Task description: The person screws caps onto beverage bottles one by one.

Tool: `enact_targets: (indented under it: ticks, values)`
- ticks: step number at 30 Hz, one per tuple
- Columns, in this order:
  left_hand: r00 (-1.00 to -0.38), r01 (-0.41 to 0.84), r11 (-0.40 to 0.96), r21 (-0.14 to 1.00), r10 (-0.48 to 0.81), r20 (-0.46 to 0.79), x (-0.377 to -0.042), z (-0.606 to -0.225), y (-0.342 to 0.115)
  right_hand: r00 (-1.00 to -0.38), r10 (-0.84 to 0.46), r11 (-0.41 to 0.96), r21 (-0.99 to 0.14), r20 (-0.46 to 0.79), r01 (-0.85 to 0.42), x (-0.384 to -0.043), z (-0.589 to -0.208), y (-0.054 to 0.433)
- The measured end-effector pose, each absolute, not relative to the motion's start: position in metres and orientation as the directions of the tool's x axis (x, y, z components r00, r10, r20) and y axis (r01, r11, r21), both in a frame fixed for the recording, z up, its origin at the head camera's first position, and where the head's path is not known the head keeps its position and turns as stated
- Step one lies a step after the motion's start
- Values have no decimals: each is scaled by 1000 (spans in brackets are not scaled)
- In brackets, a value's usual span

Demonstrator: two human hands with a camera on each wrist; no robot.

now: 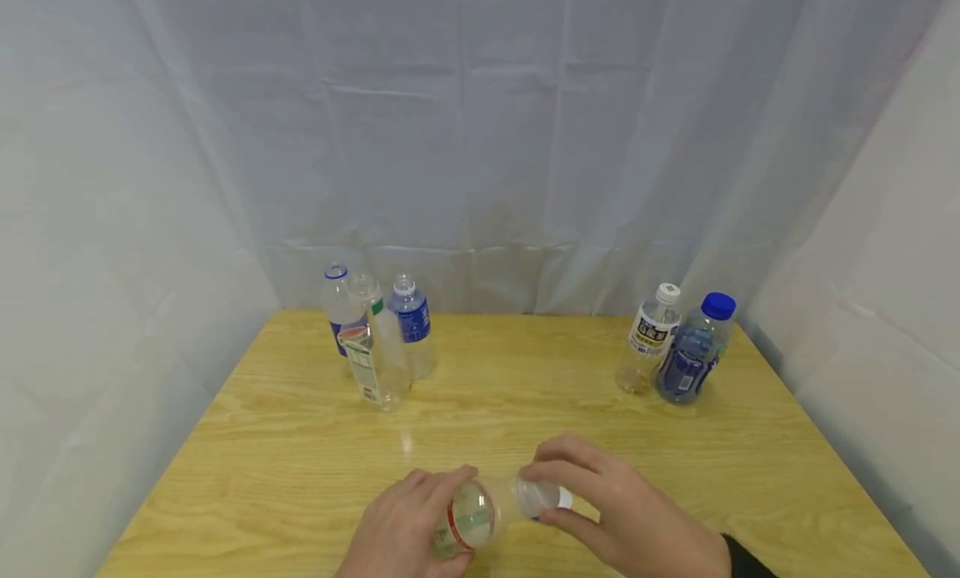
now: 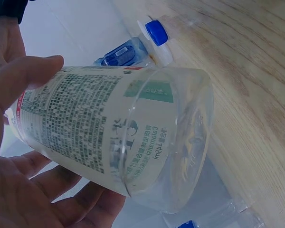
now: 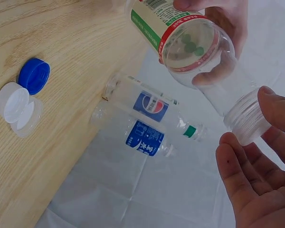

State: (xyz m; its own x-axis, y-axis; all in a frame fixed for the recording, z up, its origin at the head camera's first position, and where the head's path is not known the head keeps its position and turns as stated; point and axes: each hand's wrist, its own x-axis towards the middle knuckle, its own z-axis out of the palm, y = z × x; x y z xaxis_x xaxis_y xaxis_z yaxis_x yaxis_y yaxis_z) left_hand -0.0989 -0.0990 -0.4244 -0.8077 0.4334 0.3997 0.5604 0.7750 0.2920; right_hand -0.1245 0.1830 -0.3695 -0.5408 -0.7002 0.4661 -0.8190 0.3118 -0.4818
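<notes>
A clear plastic bottle (image 1: 472,514) with a white, green and red label lies tilted near the table's front edge. My left hand (image 1: 408,520) grips it round the labelled body, thumb on one side and fingers on the other in the left wrist view. At the bottle's mouth is a clear ridged cap (image 3: 248,121), which my right hand (image 1: 618,507) pinches between thumb and fingers. Whether the cap is loose or tight on the neck I cannot tell. The right wrist view shows a blue cap (image 3: 34,76) and a white cap (image 3: 12,102) on the table nearby.
Uncapped bottles stand at the back left of the wooden table (image 1: 247,445), among them a blue-labelled bottle (image 1: 412,324). At the back right are a white-capped bottle (image 1: 649,341) and a blue-capped bottle (image 1: 692,353). White sheeting (image 1: 495,145) hangs behind and along both sides.
</notes>
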Motion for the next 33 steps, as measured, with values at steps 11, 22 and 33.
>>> enact_targets:
  ticks: [11,22,33]
  values:
    - [-814,562,762,323,438,382,-99,-425,-100,-516,-735,284,-491,440,-824,-122,-368,183]
    - [-829,545,767,338,436,349,-101,-423,-98,-551,-720,333,-486,422,-808,-128,-372,188]
    - [-777,603,729,324,447,443,-99,-425,-89,-733,-591,564,-478,337,-674,-123,-372,184]
